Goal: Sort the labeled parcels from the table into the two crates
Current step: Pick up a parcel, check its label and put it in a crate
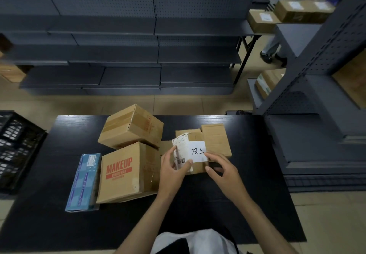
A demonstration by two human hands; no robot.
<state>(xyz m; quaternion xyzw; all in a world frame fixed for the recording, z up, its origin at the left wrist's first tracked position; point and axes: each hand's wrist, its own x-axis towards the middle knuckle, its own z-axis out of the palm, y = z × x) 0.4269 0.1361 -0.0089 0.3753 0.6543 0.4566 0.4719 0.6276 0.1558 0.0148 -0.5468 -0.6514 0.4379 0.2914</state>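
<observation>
A small cardboard parcel (195, 150) with a white handwritten label and a barcode slip is held over the black table (59, 204). My left hand (171, 171) grips its left side, thumb on the barcode slip. My right hand (222, 169) holds its lower right corner with curled fingers. Behind it lie two flat brown parcels (216, 138). To the left stand a box printed MAKEUP (126, 172), a larger taped box (131, 126) behind it, and a blue box (84, 182) at the far left.
A black plastic crate (15, 148) stands off the table's left edge. Dark grey shelving (126, 51) fills the wall ahead, and a shelf unit (320, 95) rises on the right. More parcels (297, 11) and a person's legs show at the back right.
</observation>
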